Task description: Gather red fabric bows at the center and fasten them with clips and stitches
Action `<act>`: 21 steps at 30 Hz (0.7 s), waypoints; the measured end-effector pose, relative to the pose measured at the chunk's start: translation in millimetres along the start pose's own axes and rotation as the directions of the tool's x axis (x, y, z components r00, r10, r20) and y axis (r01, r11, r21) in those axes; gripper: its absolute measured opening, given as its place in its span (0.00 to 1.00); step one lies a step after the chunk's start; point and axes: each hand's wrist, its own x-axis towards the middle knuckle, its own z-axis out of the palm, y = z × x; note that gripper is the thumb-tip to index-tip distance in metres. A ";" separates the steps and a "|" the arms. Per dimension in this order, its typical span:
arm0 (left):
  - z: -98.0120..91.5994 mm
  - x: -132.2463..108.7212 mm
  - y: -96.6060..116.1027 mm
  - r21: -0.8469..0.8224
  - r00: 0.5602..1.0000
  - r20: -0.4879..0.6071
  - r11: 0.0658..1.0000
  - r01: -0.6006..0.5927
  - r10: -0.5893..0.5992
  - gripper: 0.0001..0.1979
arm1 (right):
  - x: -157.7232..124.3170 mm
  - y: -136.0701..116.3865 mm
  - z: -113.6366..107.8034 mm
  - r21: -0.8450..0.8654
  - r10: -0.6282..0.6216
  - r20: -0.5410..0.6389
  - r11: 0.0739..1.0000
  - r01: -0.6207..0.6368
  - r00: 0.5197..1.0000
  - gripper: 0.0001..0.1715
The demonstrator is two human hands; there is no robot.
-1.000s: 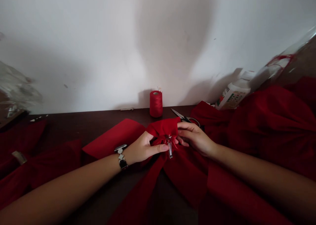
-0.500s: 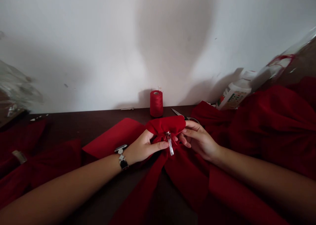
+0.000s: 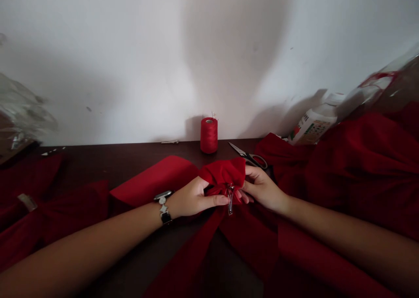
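A red fabric bow point(image 3: 225, 171) lies on the dark table point(image 3: 124, 162) in front of me. A metal hair clip point(image 3: 230, 197) sits at its gathered middle. My left hand point(image 3: 193, 197), with a watch on the wrist, pinches the bow's centre from the left, index finger stretched toward the clip. My right hand point(image 3: 260, 189) grips the gathered fabric from the right, fingers curled beside the clip. The bow's tails point(image 3: 203, 241) run down toward me.
A red thread spool point(image 3: 208, 135) stands at the wall with pins in its top. Scissors point(image 3: 248, 156) lie just behind my right hand. A white bottle point(image 3: 310, 125) and piled red fabric point(image 3: 360, 158) fill the right. More red fabric point(image 3: 39, 202) lies left.
Both hands have drawn closer together on the bow's centre. The clip now stands more upright between my fingers, and the scissors show fully behind my right hand.
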 end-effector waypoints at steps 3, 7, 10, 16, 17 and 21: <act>1.4 1.4 3.5 0.006 0.999 0.040 1.000 -0.019 0.019 0.15 | 0.0 -0.9 0.8 0.013 0.030 -0.001 0.999 -0.030 1.000 0.19; 2.1 1.9 5.7 0.040 0.995 0.071 0.997 -0.068 0.065 0.15 | 0.8 -3.0 2.2 0.040 0.070 -0.041 0.997 -0.068 0.997 0.20; 1.9 1.2 5.5 0.080 0.995 0.033 0.992 -0.097 0.094 0.15 | 3.4 -5.1 -1.8 0.036 0.088 -0.075 0.996 -0.085 0.993 0.18; 2.0 -1.6 5.6 0.136 0.992 -0.089 0.988 -0.074 0.087 0.13 | 12.8 -21.5 -21.1 0.035 0.048 -0.329 0.999 -0.038 0.943 0.16; 2.0 -1.8 5.4 0.132 0.993 -0.093 0.989 -0.066 0.079 0.13 | 13.8 -27.0 -23.3 0.026 0.019 -0.367 1.000 -0.010 0.930 0.14; 1.7 -1.9 4.4 0.110 0.994 -0.088 0.992 -0.056 0.066 0.12 | 14.7 -56.1 -28.4 -0.007 -0.088 -0.436 0.996 0.094 0.896 0.09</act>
